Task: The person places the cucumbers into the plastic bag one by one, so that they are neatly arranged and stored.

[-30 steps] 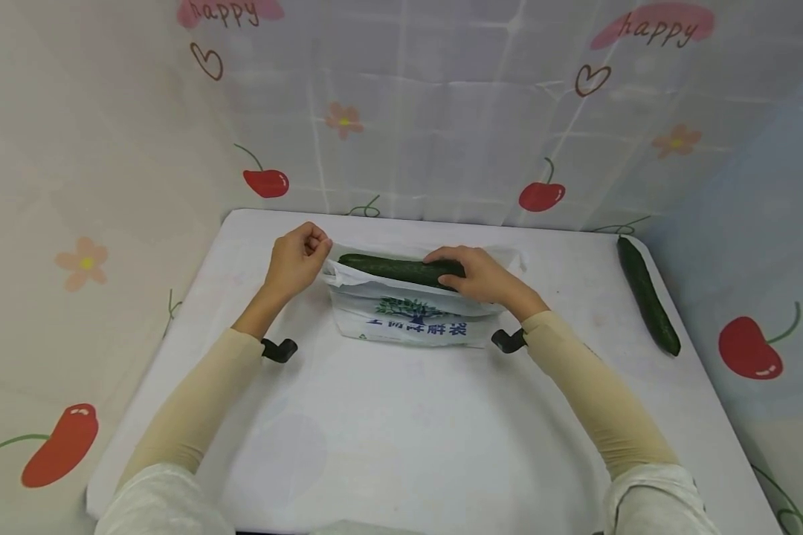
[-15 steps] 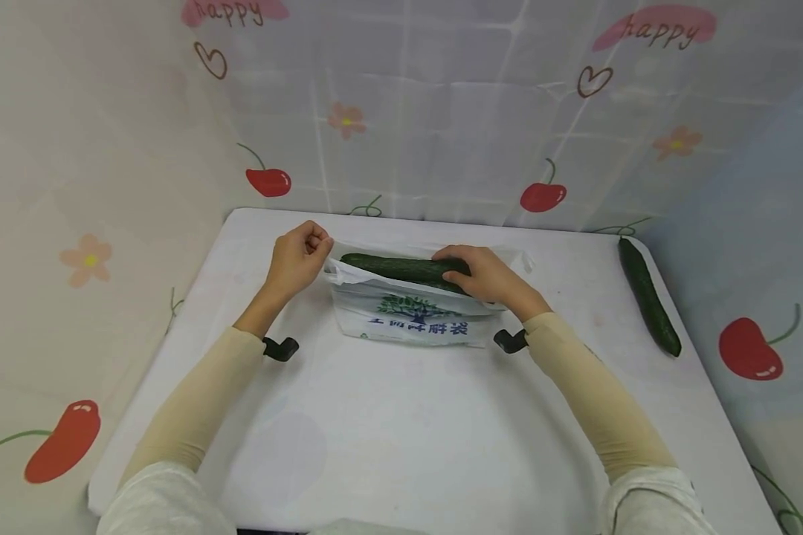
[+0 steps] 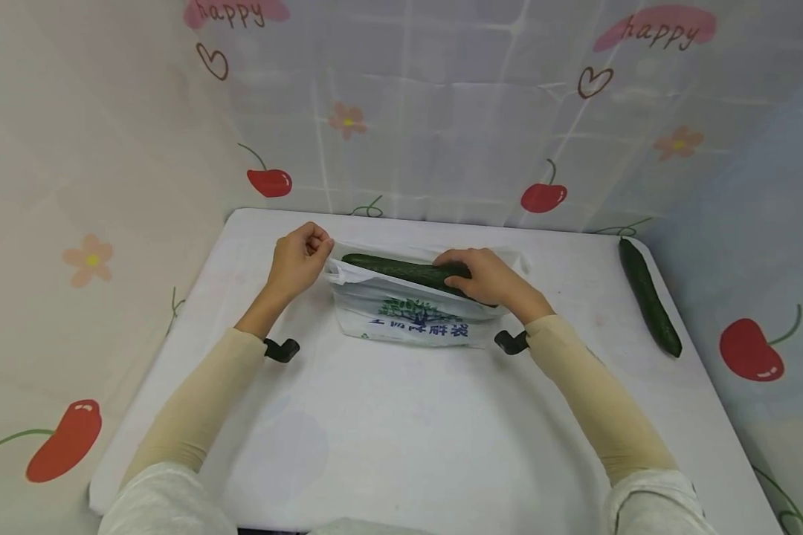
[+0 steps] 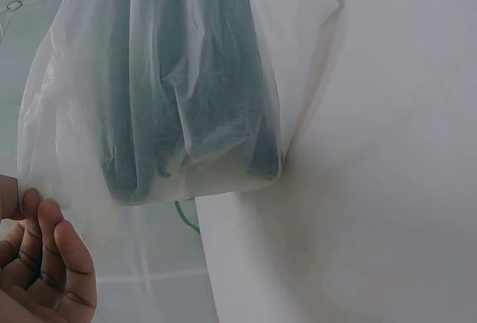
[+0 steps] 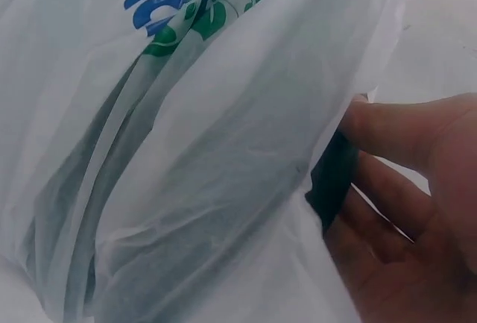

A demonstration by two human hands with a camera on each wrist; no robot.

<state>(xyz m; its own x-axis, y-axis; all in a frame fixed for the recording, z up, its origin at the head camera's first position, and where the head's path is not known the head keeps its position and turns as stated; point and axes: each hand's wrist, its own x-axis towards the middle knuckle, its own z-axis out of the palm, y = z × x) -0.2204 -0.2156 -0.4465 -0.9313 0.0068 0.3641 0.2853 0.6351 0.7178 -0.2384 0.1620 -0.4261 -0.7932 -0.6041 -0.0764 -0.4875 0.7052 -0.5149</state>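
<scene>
A white plastic bag (image 3: 358,308) with a green tree print and blue lettering lies on the table, its mouth facing up and back. My left hand (image 3: 297,256) pinches the bag's left corner; the left wrist view shows the fingertips (image 4: 52,215) at the thin plastic edge. Across the mouth lies a dark green cucumber (image 3: 395,269), which my right hand (image 3: 488,279) grips near its right end. That end dips behind the front edge of the bag. Dark long shapes show through the plastic (image 4: 201,92) in the left wrist view.
A second cucumber (image 3: 649,297) lies near the right edge of the white table (image 3: 401,431). Patterned curtains (image 3: 442,111) with cherries hang behind and at both sides. Black camera mounts (image 3: 281,350) stick out at both wrists.
The cucumber has shifted slightly right, and its right end has sunk lower into the bag, with my right hand moving along. My left hand stays at the bag's corner.
</scene>
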